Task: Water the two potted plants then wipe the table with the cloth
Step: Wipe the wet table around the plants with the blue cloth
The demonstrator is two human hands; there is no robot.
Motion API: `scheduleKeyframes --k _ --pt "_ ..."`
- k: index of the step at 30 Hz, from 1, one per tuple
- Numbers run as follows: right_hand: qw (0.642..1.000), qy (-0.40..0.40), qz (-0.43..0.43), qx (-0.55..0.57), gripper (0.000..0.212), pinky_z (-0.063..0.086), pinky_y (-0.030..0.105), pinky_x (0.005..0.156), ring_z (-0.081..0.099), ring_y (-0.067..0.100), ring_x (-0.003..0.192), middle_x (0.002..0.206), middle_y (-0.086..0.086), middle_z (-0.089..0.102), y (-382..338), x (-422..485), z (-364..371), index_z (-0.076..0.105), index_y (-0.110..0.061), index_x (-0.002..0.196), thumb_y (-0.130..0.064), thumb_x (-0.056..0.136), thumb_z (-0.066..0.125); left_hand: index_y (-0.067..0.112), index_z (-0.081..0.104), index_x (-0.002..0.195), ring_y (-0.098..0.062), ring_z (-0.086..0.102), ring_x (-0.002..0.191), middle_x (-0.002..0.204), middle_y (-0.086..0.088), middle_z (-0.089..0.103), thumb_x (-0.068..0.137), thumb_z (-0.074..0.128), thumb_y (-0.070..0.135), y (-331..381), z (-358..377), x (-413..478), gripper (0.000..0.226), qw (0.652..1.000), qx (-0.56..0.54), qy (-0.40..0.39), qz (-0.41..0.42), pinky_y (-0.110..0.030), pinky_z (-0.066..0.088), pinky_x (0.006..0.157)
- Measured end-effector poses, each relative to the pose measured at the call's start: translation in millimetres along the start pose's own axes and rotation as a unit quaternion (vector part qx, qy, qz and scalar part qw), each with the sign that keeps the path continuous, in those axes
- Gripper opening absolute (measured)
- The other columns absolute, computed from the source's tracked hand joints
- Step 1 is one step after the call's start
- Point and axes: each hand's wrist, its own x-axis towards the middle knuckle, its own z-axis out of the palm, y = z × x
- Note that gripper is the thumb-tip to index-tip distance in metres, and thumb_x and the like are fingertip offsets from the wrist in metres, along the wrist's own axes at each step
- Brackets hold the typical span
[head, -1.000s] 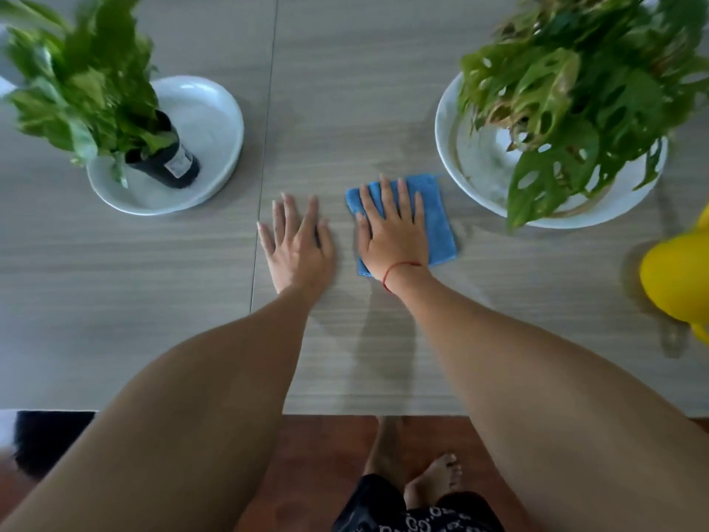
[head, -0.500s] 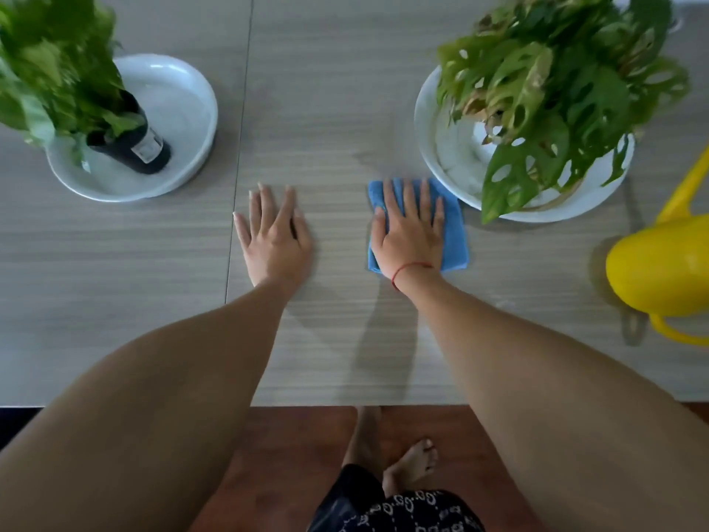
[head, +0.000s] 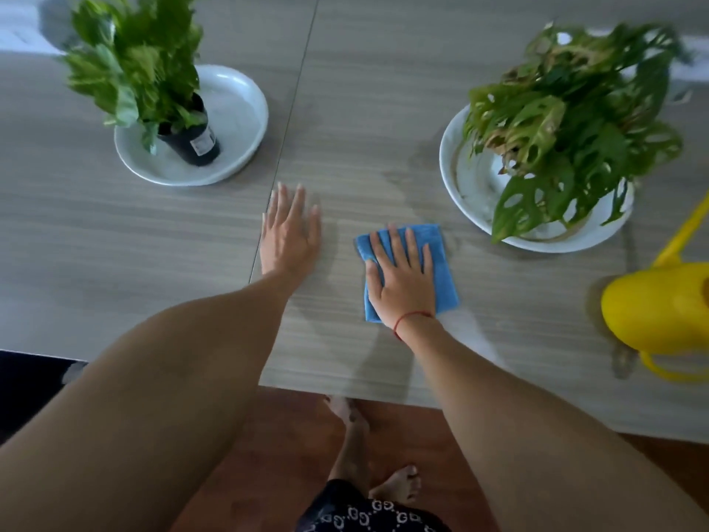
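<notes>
A folded blue cloth (head: 445,276) lies on the grey wood-grain table (head: 383,109). My right hand (head: 403,278) presses flat on it with fingers spread, covering most of it. My left hand (head: 289,234) rests flat on the bare table to the left, fingers apart, holding nothing. At the back left a leafy plant in a black pot (head: 192,142) stands in a white dish (head: 238,109). At the right a holey-leaved plant (head: 568,120) sits in a larger white dish (head: 460,186). A damp streak shows on the table near the cloth.
A yellow watering can (head: 652,309) stands at the right edge, spout pointing up toward the right dish. The table's near edge (head: 345,393) runs just below my forearms, with wooden floor and my feet beyond it.
My right hand has drawn the cloth away from the right dish, toward me and a little leftward. The left hand stays flat on the table. The camera has pulled back.
</notes>
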Motion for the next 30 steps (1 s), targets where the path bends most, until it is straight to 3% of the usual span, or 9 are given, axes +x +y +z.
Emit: scheduleKeyframes --k 3,6,13,20,25,30 --pt "1.000 0.004 0.014 0.004 0.061 0.001 0.042 0.119 0.013 0.021 0.148 0.158 -0.004 0.023 4.0 0.3 -4.0 0.031 -0.032 0.146 -0.047 0.091 0.009 0.027 0.021 0.154 -0.019 0.006 0.149 0.162 -0.004 0.013 0.102 0.027 0.045 -30.6 -22.2 -3.6 0.055 0.998 0.056 0.025 -0.025 -0.047 0.004 0.120" --pt "0.997 0.018 0.081 0.009 0.049 0.001 0.048 0.120 0.006 0.022 0.149 0.160 -0.005 0.014 -5.1 19.4 -5.3 0.023 -0.036 0.147 -0.044 0.099 0.022 0.032 0.021 0.153 -0.022 -0.002 0.150 0.163 -0.004 0.007 0.100 0.022 0.047 -67.6 -34.3 -4.7 0.055 0.985 0.137 0.006 -0.107 -0.055 -0.007 0.118" --pt "0.994 0.019 0.105 0.000 0.049 -0.004 0.053 0.118 -0.002 0.027 0.148 0.161 0.001 0.004 -41.2 100.0 -1.6 0.017 -0.039 0.148 -0.043 0.100 0.024 0.041 0.022 0.150 -0.022 -0.002 0.150 0.163 0.001 0.006 0.099 0.024 0.045 -80.8 -25.1 -11.5 0.052 0.983 0.114 0.042 -0.135 -0.053 -0.010 0.117" --pt "0.999 0.004 -0.052 0.016 0.050 -0.003 0.051 0.120 0.001 0.026 0.149 0.161 0.002 0.010 -118.7 70.6 29.5 0.022 -0.034 0.148 -0.041 0.100 0.029 0.041 0.023 0.150 -0.021 -0.001 0.150 0.163 0.001 0.007 0.099 0.025 0.043 -85.7 -23.1 -7.0 0.052 0.985 0.101 0.045 -0.130 -0.054 -0.008 0.117" --pt "0.989 -0.006 -0.149 0.019 0.054 0.003 0.043 0.120 0.017 0.022 0.147 0.156 -0.003 0.029 -85.9 18.2 24.7 0.035 -0.029 0.145 -0.043 0.095 0.021 0.040 0.022 0.151 -0.020 -0.003 0.150 0.163 0.000 0.006 0.099 0.022 0.043 -85.4 -27.9 -10.3 0.052 0.986 0.094 0.031 -0.131 -0.054 -0.008 0.118" --pt "1.000 0.014 0.000 -0.017 0.049 0.000 0.045 0.119 0.008 0.020 0.149 0.160 -0.005 0.015 -36.9 49.9 4.6 0.024 -0.033 0.148 -0.043 0.100 0.026 0.039 0.021 0.151 -0.022 -0.004 0.150 0.163 -0.001 0.004 0.098 0.023 0.044 -79.8 -28.1 -9.8 0.053 0.987 0.092 0.036 -0.130 -0.054 -0.010 0.117"
